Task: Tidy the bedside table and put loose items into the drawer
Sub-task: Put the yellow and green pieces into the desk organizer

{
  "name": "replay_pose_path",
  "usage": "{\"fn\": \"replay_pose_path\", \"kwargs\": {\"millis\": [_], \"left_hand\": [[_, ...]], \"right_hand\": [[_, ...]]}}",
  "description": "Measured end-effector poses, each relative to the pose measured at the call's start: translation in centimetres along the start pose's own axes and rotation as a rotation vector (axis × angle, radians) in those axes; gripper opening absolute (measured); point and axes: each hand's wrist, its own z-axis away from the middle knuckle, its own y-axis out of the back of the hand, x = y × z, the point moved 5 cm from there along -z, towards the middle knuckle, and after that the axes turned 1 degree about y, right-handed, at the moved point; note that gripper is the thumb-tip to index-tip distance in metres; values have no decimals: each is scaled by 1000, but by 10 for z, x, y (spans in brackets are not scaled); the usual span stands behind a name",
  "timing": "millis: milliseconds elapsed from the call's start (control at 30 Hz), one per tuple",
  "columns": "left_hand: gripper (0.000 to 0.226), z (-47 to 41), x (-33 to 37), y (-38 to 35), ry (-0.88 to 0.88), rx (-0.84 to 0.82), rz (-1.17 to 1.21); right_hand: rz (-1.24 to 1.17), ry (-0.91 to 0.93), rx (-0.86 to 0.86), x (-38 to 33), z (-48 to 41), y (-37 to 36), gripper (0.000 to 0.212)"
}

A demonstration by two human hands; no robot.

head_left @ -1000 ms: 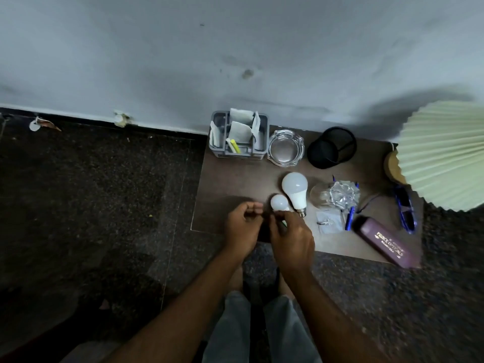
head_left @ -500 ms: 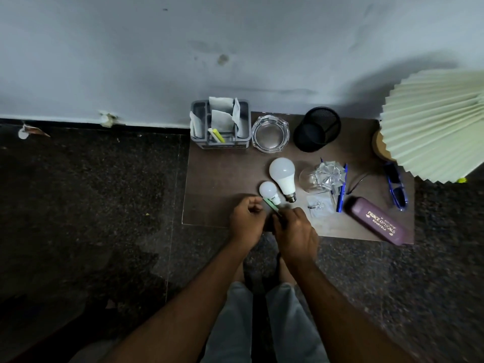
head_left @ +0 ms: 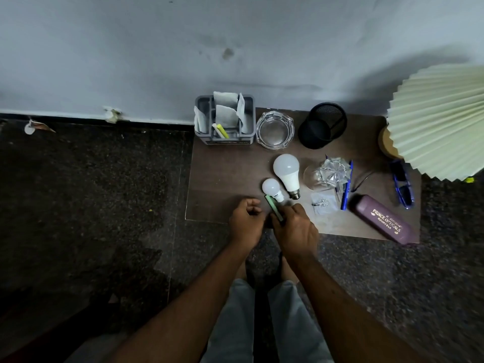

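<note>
The brown bedside table [head_left: 222, 184] is seen from above. At its front edge my right hand [head_left: 294, 229] grips a slim green-edged dark object [head_left: 272, 206] that points toward a small white bulb [head_left: 271, 187]. My left hand [head_left: 246, 224] lies just left of it with curled fingers and nothing visible in them. Loose on the top are a larger white bulb [head_left: 286, 170], a crystal glass piece [head_left: 330, 171], a blue pen [head_left: 347, 189], a small clear bag of metal bits [head_left: 323, 204], a purple glasses case [head_left: 383, 218] and blue glasses [head_left: 402, 184]. No drawer is in sight.
Along the wall stand a grey organiser [head_left: 225, 140] with papers and a yellow marker, a glass ashtray [head_left: 275, 129] and a black mesh cup [head_left: 323, 125]. A pleated lamp shade [head_left: 440, 121] overhangs the table's right end. Dark speckled floor surrounds the table.
The hands were joined on the object a second ago. Now my left hand has come off it and my right hand alone holds it, its green edge showing.
</note>
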Motion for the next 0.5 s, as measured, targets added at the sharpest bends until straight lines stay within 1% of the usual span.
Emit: {"fn": "replay_pose_path", "kwargs": {"millis": [133, 300, 400, 500], "left_hand": [[26, 1, -4, 2, 21, -11, -12], [27, 0, -6, 5, 32, -3, 6], [25, 0, -2, 12, 0, 10, 63], [27, 1, 12, 25, -111, 27, 159]], "right_hand": [[1, 17, -75, -8, -3, -4, 37], [-48, 41, -88, -19, -4, -2, 35], [-99, 76, -12, -29, -2, 5, 27], [-133, 103, 73, -46, -6, 19, 18]]}}
